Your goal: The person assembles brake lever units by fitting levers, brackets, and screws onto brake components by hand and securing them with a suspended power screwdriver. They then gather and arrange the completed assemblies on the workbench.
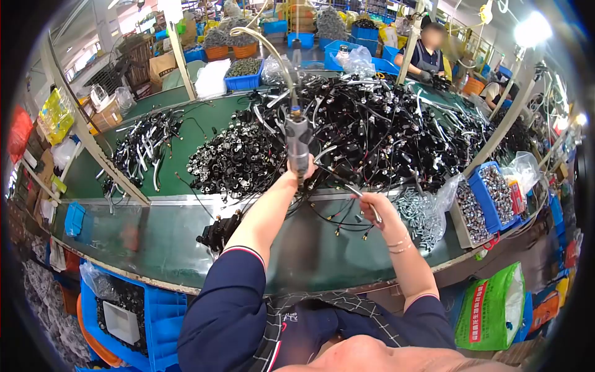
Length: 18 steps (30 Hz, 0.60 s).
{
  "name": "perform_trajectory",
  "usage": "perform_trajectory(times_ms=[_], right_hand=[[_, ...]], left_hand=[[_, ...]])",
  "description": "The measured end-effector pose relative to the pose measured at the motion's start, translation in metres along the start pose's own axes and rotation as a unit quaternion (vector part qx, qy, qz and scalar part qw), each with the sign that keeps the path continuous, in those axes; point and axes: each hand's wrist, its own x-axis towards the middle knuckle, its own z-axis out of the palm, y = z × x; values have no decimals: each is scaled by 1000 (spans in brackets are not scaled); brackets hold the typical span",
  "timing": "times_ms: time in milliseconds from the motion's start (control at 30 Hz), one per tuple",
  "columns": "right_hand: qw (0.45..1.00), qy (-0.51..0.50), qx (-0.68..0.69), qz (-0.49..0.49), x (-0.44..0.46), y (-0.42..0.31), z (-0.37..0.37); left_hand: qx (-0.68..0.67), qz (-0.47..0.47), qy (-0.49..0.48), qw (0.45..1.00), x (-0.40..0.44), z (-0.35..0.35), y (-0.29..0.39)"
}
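Note:
A grey air-driven tool (298, 144) hangs upright from a pale hose at the middle of the bench. My left hand (305, 168) is beside and partly behind its lower end, at the edge of the black parts; the tool hides most of its fingers, and what it holds cannot be made out. To the right, my right hand (377, 209) is closed around a silver metal lever (374, 214). Black cables (338, 218) with small brass-coloured ends lie between and below my hands. A large heap of black cabled parts (372, 124) rises just beyond them.
Black clamp pieces (229, 158) are piled left of the tool, near several levers (145, 146). Bolts (421, 217) and a blue bin of metal parts (496, 192) sit right. A blue crate (164, 322) stands below left. Across the bench is a co-worker (427, 56).

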Motion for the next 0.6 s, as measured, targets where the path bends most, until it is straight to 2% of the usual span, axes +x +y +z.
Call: perform_trajectory(times_ms=[33,67,100,167,200,233,300,367,433,500,533,600], right_hand=[[1000,-1,14,5,-11,-2,0],[999,27,-30,-20,-20,1,-1],[995,52,-74,-43,-27,6,-2],[987,82,-106,-94,-42,21,-1],[984,86,-96,-122,-48,29,0],[981,92,-83,-147,-56,37,2],[983,56,-62,-163,-68,52,11],[976,32,-50,-211,-78,65,21],[962,86,-62,-250,-95,70,31],[935,159,-99,-302,-110,81,36],[923,196,-90,-319,-115,87,40],[931,220,-81,-279,-124,98,43]], left_hand=[[-38,11,-55,998,-14,-34,18],[-54,98,-40,993,-9,-33,5],[-132,152,-40,979,-17,-45,3],[-304,139,-95,938,-31,-61,-5],[-301,116,-121,939,-45,-84,1],[-314,167,-123,926,-47,-82,-14],[-328,207,-100,916,-55,-82,-33],[-383,202,-70,899,-72,-91,-42],[-342,180,-32,922,-98,-118,-23],[-413,173,-36,893,-113,-109,-25],[-445,128,-66,884,-124,-105,-26],[-327,178,-18,928,-138,-81,-27]])
